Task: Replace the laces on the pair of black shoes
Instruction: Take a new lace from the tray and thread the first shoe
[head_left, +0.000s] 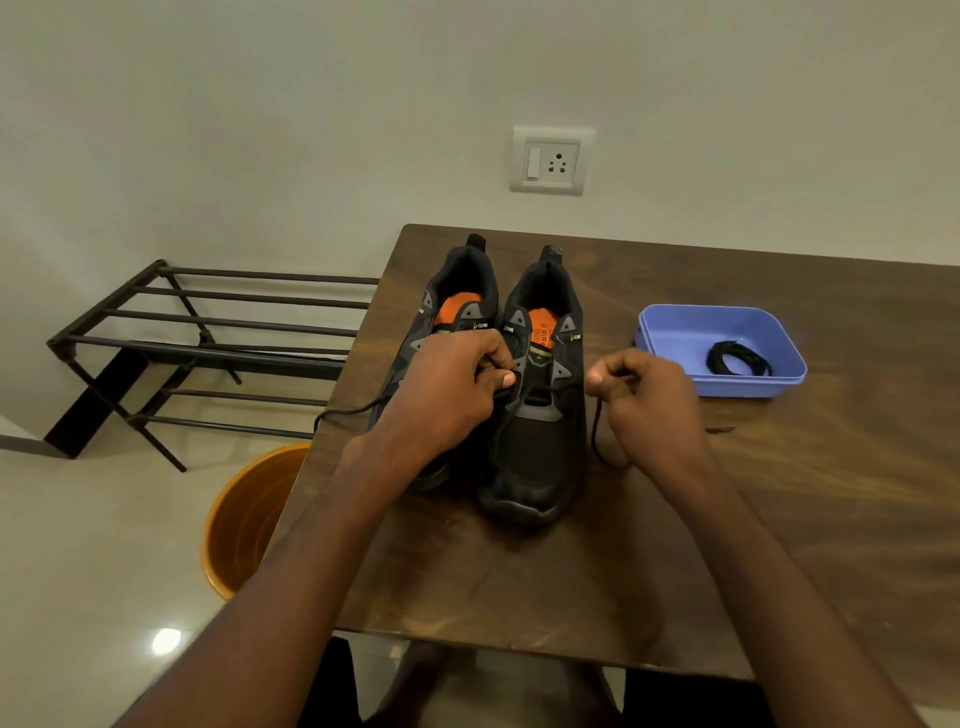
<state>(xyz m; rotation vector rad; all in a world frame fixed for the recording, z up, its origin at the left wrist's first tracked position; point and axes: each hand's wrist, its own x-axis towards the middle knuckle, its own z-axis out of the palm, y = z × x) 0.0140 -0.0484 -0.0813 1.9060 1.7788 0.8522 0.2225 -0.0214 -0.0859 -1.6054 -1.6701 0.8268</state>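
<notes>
Two black shoes with orange insoles stand side by side on the brown table, toes toward me. The left shoe is partly hidden behind my left hand. The right shoe has a black lace threaded through its lowest eyelets. My left hand pinches one end of that lace at the shoe's left side; the tail trails off the table's left edge. My right hand pinches the other end to the right of the shoe, and the lace hangs down in a loop onto the table.
A blue plastic tray at the right holds a coiled black lace. An orange bucket stands on the floor beside the table's left edge. A black metal shoe rack is against the wall. A wall socket is above the table.
</notes>
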